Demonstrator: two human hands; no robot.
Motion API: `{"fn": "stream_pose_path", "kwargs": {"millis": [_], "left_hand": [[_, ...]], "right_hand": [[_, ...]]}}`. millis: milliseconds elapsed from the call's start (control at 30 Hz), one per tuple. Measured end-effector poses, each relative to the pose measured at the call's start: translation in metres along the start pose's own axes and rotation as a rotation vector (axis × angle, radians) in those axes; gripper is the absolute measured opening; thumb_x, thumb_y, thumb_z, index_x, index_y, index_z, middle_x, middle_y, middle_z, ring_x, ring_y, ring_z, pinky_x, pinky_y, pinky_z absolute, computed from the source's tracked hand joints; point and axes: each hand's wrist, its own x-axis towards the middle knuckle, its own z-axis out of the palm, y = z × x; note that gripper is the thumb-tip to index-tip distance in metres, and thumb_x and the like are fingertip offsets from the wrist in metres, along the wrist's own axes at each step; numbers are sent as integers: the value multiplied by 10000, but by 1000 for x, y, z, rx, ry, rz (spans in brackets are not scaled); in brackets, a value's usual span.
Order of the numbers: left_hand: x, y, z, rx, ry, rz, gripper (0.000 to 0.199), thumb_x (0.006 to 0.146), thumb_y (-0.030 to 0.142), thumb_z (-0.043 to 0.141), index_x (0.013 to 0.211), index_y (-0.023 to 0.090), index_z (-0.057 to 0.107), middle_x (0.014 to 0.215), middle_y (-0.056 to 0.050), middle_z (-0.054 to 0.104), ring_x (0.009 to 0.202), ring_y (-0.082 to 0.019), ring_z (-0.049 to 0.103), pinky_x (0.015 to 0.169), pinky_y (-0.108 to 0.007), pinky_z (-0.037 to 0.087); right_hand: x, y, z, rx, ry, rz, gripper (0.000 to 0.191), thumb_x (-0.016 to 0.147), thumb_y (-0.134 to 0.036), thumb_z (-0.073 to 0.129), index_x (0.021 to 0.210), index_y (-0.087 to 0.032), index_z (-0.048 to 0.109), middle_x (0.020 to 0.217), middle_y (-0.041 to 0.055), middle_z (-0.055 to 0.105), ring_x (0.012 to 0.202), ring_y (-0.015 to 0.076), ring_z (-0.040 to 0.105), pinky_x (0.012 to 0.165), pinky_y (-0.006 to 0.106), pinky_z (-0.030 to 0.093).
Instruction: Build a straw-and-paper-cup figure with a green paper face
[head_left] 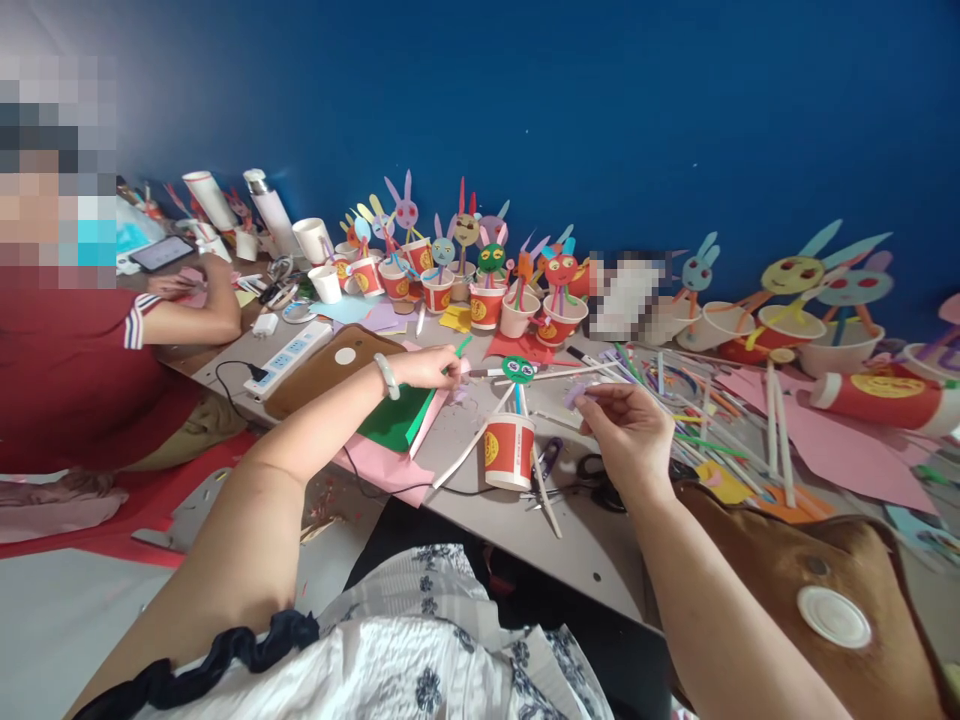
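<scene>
In the head view my left hand (431,368) is closed above a green sheet of paper (391,420), with a thin green strip (463,346) sticking up from its fingertips. My right hand (634,432) pinches a small purple paper piece (575,394) between thumb and fingers. Between both hands stands a red and white paper cup (510,452) with stick-like limbs. Atop it is a round green paper face (518,370) with big eyes, held up by a blue strip (518,400). A dark marker (487,369) lies just behind it.
Finished-looking cup figures (487,300) line the blue wall. Dark-handled scissors (598,480) lie near my right hand. Colored sticks (701,440) are scattered at right, by a brown cushion (817,590). A power strip (290,360) lies at left, near a co-worker in red (67,370).
</scene>
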Motion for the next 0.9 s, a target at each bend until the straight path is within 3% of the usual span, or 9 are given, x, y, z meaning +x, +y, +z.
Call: {"fn": "stream_pose_path", "kwargs": {"millis": [200,400,700,900], "left_hand": [[-4,-4,0,-110,36,75,95,817,254,665,807,162,689,922,-4,485,804,-127,557,814,-262,474],[5,9,14,-193,113,81,87,822,218,669,760,159,684,924,-22,525,824,-144,570,865,-296,494],[1,53,29,-282,515,26,102,885,262,653,869,171,696,972,-67,661,1069,-217,592,1039,-382,451],[-5,63,24,-391,461,-33,120,902,262,656,843,160,672,1035,-77,689,1092,-216,624,1074,-401,440]], "right_hand": [[-1,2,0,21,-51,16,220,721,-325,807,836,-202,665,658,-8,695,441,106,551,443,248,474],[3,8,1,63,-71,54,254,696,-349,826,832,-200,672,602,-26,660,424,99,536,424,234,449],[3,12,2,111,-118,117,296,664,-380,853,806,-194,672,539,-43,618,413,101,534,427,231,438],[1,8,2,162,-148,135,334,635,-377,887,807,-195,666,563,-45,627,430,100,539,435,237,449]]}}
